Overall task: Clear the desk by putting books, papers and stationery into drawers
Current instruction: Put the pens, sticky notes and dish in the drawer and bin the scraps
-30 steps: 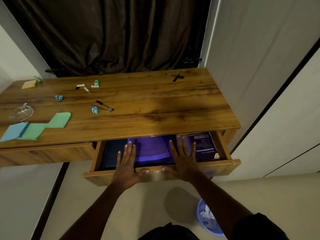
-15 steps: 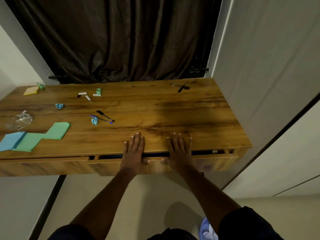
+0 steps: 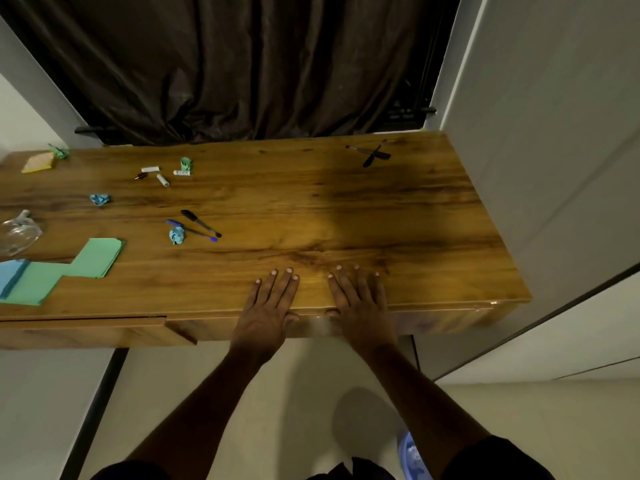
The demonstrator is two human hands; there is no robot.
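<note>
Curtain [image 3: 242, 64]: dark brown, hanging behind the far edge of the counter.
Counter [image 3: 381, 209]: wooden, running left to right, with its right end sitting against a pale wall panel.
Right drawer [image 3: 443, 320]: its front is sitting closed under the counter edge; contents not visible.
Left drawer [image 3: 86, 332]: its front is standing slightly proud of the right one.
Left hand [image 3: 268, 306]: lying flat, fingers straight and spread over the counter's front edge, thumb touching the right drawer's front.
Right hand [image 3: 360, 303]: lying flat just beside the left, fingers straight and spread, thumb against the same drawer front.
Green papers [image 3: 79, 268]: lying stepped at the near left, overlapping a blue sheet [image 3: 12, 275].
Plastic bag [image 3: 19, 232]: clear, sitting behind the papers.
Two pens [image 3: 201, 223]: lying left of centre, with a crumpled blue scrap [image 3: 177, 235] touching one.
Crossed pens [image 3: 372, 154]: lying at the far right corner.
Yellow notes [image 3: 38, 162]: sitting at the far left.
</note>
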